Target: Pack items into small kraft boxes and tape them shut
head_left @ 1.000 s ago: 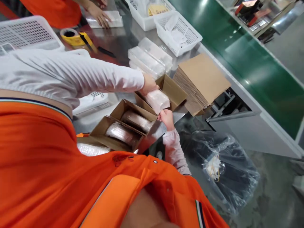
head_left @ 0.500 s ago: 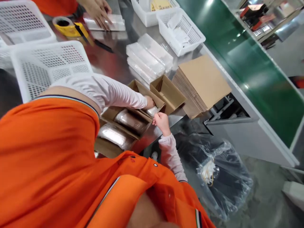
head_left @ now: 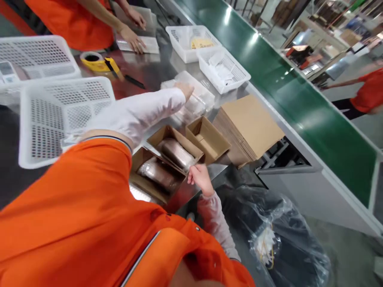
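Note:
My left hand (head_left: 184,91) is stretched out over a pile of clear plastic-wrapped packs (head_left: 199,95); its fingers are blurred and partly hidden against the packs. Closer to me, my right hand (head_left: 201,178) has its fingers curled closed at the near corner of an open cardboard box (head_left: 158,139). Inside that box lies a wrapped pack (head_left: 176,153). Beside it, another open box (head_left: 136,163) holds a similar wrapped pack (head_left: 158,174). On the other side stands an open box (head_left: 223,149) with its bare inside showing.
Flat cardboard (head_left: 253,123) is stacked at the table edge near a green conveyor belt (head_left: 323,127). White baskets (head_left: 64,115) stand left, others (head_left: 223,71) at the back. A co-worker's hand (head_left: 133,40) rests on a pack beside a tape roll (head_left: 92,59). A plastic-lined bin (head_left: 287,239) is below right.
My left hand has left the box, where the wrapped pack now lies, and moved up to the pile of packs. My right hand stays at the box corner. The view has tilted up.

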Demonstrator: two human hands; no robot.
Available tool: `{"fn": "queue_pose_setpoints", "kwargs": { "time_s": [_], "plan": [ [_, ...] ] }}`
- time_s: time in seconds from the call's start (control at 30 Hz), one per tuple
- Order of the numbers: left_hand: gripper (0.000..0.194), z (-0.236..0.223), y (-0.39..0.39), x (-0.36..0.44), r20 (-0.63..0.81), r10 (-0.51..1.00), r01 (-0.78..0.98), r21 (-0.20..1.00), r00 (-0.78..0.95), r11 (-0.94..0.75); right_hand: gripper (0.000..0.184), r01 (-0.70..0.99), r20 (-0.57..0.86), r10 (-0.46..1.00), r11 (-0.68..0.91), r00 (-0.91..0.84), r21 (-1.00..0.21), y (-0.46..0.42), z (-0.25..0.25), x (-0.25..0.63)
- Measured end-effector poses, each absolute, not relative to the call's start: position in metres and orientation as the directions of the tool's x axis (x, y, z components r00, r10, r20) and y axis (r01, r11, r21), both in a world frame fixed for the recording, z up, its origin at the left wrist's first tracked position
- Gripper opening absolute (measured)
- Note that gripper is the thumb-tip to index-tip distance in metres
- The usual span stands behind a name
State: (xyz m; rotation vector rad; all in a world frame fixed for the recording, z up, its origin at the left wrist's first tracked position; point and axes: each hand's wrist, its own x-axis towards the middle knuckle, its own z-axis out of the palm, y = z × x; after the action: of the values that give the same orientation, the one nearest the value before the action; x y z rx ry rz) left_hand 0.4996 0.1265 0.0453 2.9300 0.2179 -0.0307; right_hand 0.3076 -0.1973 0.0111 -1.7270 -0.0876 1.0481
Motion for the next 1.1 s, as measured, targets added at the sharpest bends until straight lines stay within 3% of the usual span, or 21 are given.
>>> {"fn": "queue_pose_setpoints", "kwargs": {
  "time_s": [0.07,0.13,0.2,0.3,0.47,0.57,0.67,0.77,0.83,0.87,0.97,1.03,1.1],
  "plan": [
    [0.035,0.027,0.141,0.503,-0.037,0.226,0.229,0.127,0.973,-0.965,0.042,-0.389,-0.589,0.516,-0.449,0.623,-0.805,-0.201,0.009,0.309],
    [0.041,0.006,0.151,0.501,-0.055,0.203,0.207,0.076,0.978,-0.975,0.046,-0.292,-0.541,0.534,-0.481,0.65,-0.827,-0.208,0.006,0.31],
    [0.066,-0.008,0.16,0.502,-0.071,0.129,0.131,0.031,0.989,-0.991,0.05,-0.104,-0.426,0.552,-0.519,0.717,-0.848,-0.216,0.004,0.311],
    [0.086,-0.007,0.173,0.518,-0.132,0.062,0.058,-0.031,0.989,-0.998,0.051,0.184,-0.144,0.492,-0.559,0.859,-0.809,-0.228,0.009,0.312],
    [0.11,0.018,0.179,0.541,-0.187,0.029,0.027,-0.017,0.982,-1.0,0.034,0.407,0.336,0.231,-0.551,0.913,-0.728,-0.24,0.016,0.327],
    [0.105,0.022,0.158,0.534,-0.137,0.047,0.048,0.002,0.989,-0.999,0.047,0.428,0.434,0.153,-0.622,0.888,-0.656,-0.243,0.0,0.349],
    [0.086,0.032,0.129,0.524,-0.153,0.107,0.111,0.014,0.982,-0.994,0.07,0.388,0.378,0.153,-0.612,0.913,-0.69,-0.245,-0.024,0.369],
    [0.071,0.067,0.114,0.511,-0.079,0.18,0.183,0.031,0.98,-0.983,0.08,0.354,0.298,0.191,-0.547,0.935,-0.759,-0.249,-0.044,0.377],
    [0.073,0.102,0.112,0.496,0.056,0.204,0.198,0.109,0.977,-0.974,0.081,0.317,0.25,0.195,-0.526,0.948,-0.789,-0.251,-0.05,0.378],
    [0.083,0.12,0.111,0.487,0.147,0.188,0.158,0.195,0.971,-0.968,0.082,0.297,0.229,0.193,-0.519,0.954,-0.802,-0.252,-0.051,0.378],
    [0.119,0.164,0.098,0.457,0.423,-0.045,-0.303,0.566,0.905,-0.767,0.083,0.285,0.204,0.209,-0.521,0.956,-0.804,-0.253,-0.05,0.38],
    [0.118,0.175,0.077,0.443,0.435,-0.256,-0.5,0.668,0.863,-0.551,0.082,0.341,0.243,0.243,-0.561,0.939,-0.754,-0.254,-0.048,0.383],
    [0.106,0.17,0.055,0.439,0.355,-0.391,-0.516,0.713,0.849,-0.474,0.079,0.418,0.306,0.285,-0.612,0.908,-0.671,-0.257,-0.045,0.389]
  ]
}}
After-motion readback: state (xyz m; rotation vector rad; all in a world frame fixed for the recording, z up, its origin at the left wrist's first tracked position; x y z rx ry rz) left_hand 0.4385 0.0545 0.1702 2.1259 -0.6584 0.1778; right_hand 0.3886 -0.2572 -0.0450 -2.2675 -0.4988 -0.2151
